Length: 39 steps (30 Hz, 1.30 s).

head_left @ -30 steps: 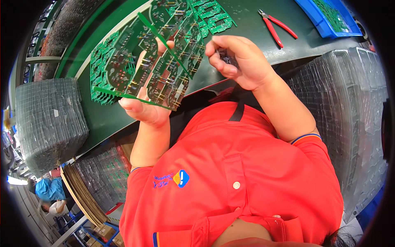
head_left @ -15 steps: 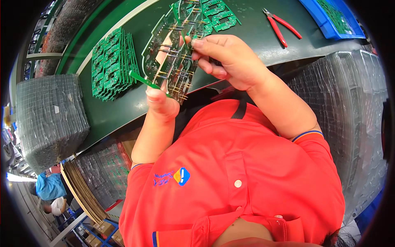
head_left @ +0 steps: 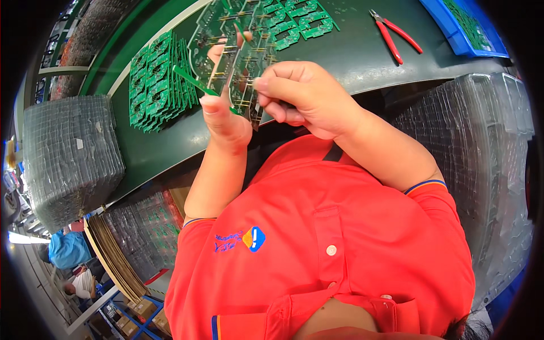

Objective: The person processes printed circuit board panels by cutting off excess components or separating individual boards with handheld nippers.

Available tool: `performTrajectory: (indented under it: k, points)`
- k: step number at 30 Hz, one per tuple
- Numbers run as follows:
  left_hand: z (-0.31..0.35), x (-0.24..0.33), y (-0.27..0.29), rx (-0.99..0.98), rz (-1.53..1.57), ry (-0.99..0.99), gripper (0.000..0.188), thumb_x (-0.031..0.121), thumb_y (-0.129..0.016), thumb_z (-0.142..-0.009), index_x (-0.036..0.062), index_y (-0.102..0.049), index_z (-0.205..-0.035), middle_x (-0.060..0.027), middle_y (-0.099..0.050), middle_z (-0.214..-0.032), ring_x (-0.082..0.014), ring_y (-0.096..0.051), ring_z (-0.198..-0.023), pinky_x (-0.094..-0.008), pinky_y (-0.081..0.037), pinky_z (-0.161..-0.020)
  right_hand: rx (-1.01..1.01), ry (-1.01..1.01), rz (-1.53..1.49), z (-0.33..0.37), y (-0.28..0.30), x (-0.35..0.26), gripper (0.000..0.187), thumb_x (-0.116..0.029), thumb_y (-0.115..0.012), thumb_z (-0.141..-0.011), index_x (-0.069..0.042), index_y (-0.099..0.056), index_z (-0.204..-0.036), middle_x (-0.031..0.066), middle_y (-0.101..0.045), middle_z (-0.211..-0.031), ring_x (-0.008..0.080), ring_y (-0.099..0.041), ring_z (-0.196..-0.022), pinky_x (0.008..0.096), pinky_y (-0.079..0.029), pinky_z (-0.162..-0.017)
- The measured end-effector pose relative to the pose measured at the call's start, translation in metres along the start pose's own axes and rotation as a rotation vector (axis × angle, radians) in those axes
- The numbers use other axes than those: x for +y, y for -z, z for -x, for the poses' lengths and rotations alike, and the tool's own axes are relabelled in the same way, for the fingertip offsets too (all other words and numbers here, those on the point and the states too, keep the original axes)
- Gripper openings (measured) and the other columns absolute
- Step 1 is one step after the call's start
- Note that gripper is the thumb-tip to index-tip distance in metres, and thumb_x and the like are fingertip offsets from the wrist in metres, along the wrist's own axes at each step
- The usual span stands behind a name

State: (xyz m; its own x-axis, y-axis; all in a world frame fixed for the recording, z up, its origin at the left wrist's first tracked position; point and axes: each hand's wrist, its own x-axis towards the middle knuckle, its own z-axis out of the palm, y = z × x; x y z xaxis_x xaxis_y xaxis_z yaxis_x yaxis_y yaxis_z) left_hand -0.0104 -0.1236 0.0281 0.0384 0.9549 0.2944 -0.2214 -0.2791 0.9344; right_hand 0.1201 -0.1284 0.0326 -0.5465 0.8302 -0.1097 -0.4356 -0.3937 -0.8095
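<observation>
My left hand (head_left: 229, 124) holds up a green circuit board panel (head_left: 231, 59), its thumb at the lower left edge and other fingers behind, showing through the gaps. Thin metal pins and small dark parts stand out from the panel. A narrow green strip (head_left: 192, 81) juts out to the left just above my left thumb. My right hand (head_left: 306, 96) is closed in a pinch against the panel's right edge, by the pins; whatever sits between thumb and forefinger is hidden.
On the green table lie a stack of circuit boards (head_left: 158, 82) at left, more boards (head_left: 303, 22) behind, and red-handled cutters (head_left: 395, 37). A blue bin (head_left: 453, 28) with boards stands far right. Stacked clear plastic trays (head_left: 71, 158) rise at left, others (head_left: 481, 130) at right.
The held panel has shifted up and slightly left in view. My right hand has moved lower along its right edge, from near the middle toward the lower pins.
</observation>
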Motion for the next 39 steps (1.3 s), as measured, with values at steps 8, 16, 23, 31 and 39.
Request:
performTrajectory:
  k: [8,16,23,31,39]
  points:
    - [0.001,0.006,0.004,-0.135,-0.211,-0.014,0.11,0.082,-0.047,-0.058,-0.0022,-0.033,-0.127,-0.0083,-0.045,-0.116,-0.0171,-0.046,-0.103,-0.029,-0.039,-0.086,0.036,0.034,0.07,0.003,-0.006,-0.007,0.024,-0.021,-0.048,-0.087,0.0,-0.057,-0.078,0.004,-0.051,-0.056,0.0034,-0.033,-0.039,0.017,-0.024,-0.037]
    - [0.008,0.005,0.003,-0.084,0.052,0.031,0.108,0.074,-0.059,-0.055,-0.0013,-0.033,-0.127,-0.0135,-0.043,-0.123,-0.0203,-0.047,-0.107,-0.0355,-0.036,-0.094,0.06,0.04,-0.124,0.003,0.003,-0.007,0.024,-0.022,-0.05,-0.087,0.0,-0.057,-0.079,0.0026,-0.049,-0.055,0.0028,-0.031,-0.038,0.017,-0.023,-0.036]
    - [0.013,0.01,0.003,-0.041,-0.051,0.021,0.113,0.083,-0.043,-0.058,-0.0021,-0.028,-0.131,-0.0141,-0.039,-0.126,-0.024,-0.039,-0.116,-0.0377,-0.032,-0.097,0.054,0.019,-0.131,0.005,0.011,-0.011,0.02,-0.018,-0.047,-0.085,-0.001,-0.055,-0.078,0.0022,-0.049,-0.055,0.0027,-0.03,-0.038,0.0171,-0.023,-0.035]
    - [0.024,0.012,0.013,-0.192,0.111,0.162,0.11,0.073,-0.056,-0.06,-0.0013,-0.023,-0.133,-0.0178,-0.035,-0.131,-0.0277,-0.035,-0.122,-0.0405,-0.028,-0.101,0.215,0.147,0.254,-0.004,0.022,-0.014,0.029,-0.027,-0.046,-0.089,-0.002,-0.058,-0.079,0.0006,-0.05,-0.057,0.0023,-0.03,-0.039,0.0167,-0.023,-0.037]
    - [0.027,0.017,0.017,-0.162,0.165,0.209,0.113,0.073,-0.059,-0.057,-0.0008,-0.022,-0.133,-0.0181,-0.033,-0.132,-0.028,-0.036,-0.122,-0.0412,-0.029,-0.101,0.183,0.124,-0.012,-0.004,0.032,-0.02,0.026,-0.026,-0.052,-0.086,-0.001,-0.057,-0.081,0.0,-0.049,-0.058,0.0022,-0.03,-0.038,0.0163,-0.022,-0.036]
